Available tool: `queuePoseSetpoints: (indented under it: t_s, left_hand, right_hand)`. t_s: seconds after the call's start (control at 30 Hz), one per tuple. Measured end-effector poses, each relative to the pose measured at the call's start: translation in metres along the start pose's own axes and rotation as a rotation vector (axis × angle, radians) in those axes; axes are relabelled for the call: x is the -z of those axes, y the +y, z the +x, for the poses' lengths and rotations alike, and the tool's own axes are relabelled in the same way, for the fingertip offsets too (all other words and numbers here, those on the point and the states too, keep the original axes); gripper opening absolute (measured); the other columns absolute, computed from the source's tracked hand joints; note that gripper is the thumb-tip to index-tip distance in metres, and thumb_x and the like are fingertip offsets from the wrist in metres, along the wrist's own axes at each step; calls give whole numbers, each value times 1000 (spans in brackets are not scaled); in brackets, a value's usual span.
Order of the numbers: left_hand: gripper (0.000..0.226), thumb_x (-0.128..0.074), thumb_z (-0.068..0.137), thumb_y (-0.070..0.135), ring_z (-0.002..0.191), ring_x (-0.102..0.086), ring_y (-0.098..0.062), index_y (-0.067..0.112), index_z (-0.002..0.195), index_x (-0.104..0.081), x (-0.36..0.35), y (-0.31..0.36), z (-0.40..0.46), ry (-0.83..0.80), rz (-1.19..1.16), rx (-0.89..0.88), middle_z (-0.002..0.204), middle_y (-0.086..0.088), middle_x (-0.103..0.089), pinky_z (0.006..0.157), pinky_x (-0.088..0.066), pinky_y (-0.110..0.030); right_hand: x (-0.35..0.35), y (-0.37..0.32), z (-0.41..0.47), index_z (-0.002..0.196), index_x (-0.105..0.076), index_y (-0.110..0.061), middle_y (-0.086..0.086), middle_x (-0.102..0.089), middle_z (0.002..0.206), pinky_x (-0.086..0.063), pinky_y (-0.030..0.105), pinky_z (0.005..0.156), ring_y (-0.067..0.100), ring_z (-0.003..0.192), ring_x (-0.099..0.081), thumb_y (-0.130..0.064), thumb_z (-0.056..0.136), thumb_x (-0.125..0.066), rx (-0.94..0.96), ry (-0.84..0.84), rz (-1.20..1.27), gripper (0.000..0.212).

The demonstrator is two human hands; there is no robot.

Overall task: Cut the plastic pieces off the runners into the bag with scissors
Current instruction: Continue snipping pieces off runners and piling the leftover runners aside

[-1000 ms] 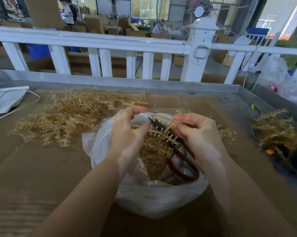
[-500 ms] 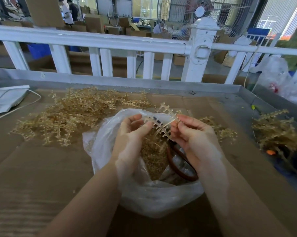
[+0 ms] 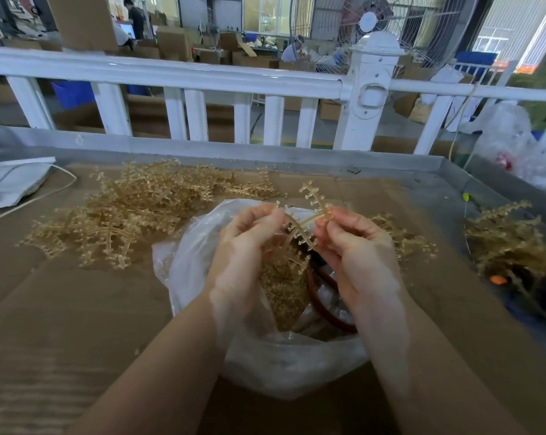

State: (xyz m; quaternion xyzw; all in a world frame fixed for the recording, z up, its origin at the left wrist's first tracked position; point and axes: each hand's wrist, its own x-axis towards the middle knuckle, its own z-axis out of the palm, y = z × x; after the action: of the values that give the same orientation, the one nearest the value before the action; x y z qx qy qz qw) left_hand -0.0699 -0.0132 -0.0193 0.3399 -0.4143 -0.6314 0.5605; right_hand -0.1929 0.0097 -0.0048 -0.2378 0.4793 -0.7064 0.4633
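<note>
Over an open clear plastic bag (image 3: pixel 190 255) my two hands hold one golden plastic runner (image 3: pixel 309 211). My left hand (image 3: pixel 246 246) pinches its left end between thumb and fingers. My right hand (image 3: pixel 356 246) pinches its right part, and a branch of the runner sticks up behind that hand. Scissors with red-brown loop handles (image 3: pixel 320 296) hang under my right hand, inside the bag; their blades are hidden. A heap of small golden cut pieces (image 3: pixel 284 287) lies in the bag.
A big pile of golden runners (image 3: pixel 130 215) lies on the cardboard-covered table (image 3: pixel 61 309) at the left. More golden sprigs (image 3: pixel 510 243) lie at the right edge. A white fence (image 3: pixel 202 80) stands behind the table. White bags (image 3: pixel 11 183) sit far left.
Both hands have lifted the runner higher above the bag and turned it. The scissor blades, seen beside the runner a second ago, have dropped out of sight under my right hand.
</note>
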Motion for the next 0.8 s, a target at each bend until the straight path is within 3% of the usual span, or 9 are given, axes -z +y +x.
queuePoseSetpoints:
  t_s: [0.07,0.13,0.2,0.33,0.47,0.6,0.7,0.8]
  left_hand:
    - [34,-57,86,42,74,-66,-17,11,76,-69,3,-1,1,4,29,29,77,-2,-70,73,-52,-31]
    - [35,-57,89,38,69,-63,-18,9,72,-66,2,-3,1,-6,55,25,71,-4,-68,66,-51,-28]
    - [21,-73,79,29,66,-61,-17,10,80,-63,-2,-6,0,-21,45,11,69,-3,-64,64,-50,-27]
    - [50,-84,55,19,66,-69,-15,11,100,-61,-4,-7,-2,-53,-37,170,79,-4,-70,57,-53,-26]
    - [29,-74,74,10,71,-71,-21,8,100,-61,-2,-9,-1,-56,-7,275,78,-8,-73,61,-57,-32]
    - [23,-73,79,11,72,-70,-19,6,98,-62,0,-12,3,-34,47,236,82,-10,-70,63,-56,-29]
    - [25,-77,75,13,71,-62,-12,15,86,-56,3,-13,7,43,301,11,81,-5,-64,61,-49,-16]
    - [33,-81,72,16,71,-58,-12,25,82,-50,9,-11,9,67,551,-154,80,-1,-61,66,-48,-17]
  right_hand:
    - [0,1,2,89,-64,-9,8,-68,76,-57,29,75,13,69,-65,9,89,-54,-23,14,-14,21]
    - [0,5,3,93,-64,-8,7,-66,75,-56,26,72,12,68,-63,8,91,-52,-36,-2,-63,19]
    - [-2,10,3,94,-64,-6,8,-66,76,-55,26,70,13,69,-62,8,91,-52,-26,-20,-112,19]
    - [-1,20,5,88,-68,-10,14,-70,90,-56,39,84,27,88,-67,6,89,-56,29,-2,-234,20]
    - [3,26,5,81,-71,-20,11,-71,91,-55,45,87,30,92,-68,5,88,-58,128,-32,-374,29]
    - [5,25,4,87,-74,-22,1,-71,96,-51,41,94,17,97,-66,-3,87,-63,271,-105,-544,22]
    - [17,17,6,104,-69,-20,-1,-67,104,-47,36,95,16,103,-60,-17,91,-61,376,-102,-864,16]
    - [33,8,1,122,-53,-26,4,-56,118,-41,34,91,24,113,-51,-33,93,-54,370,-36,-1482,30]
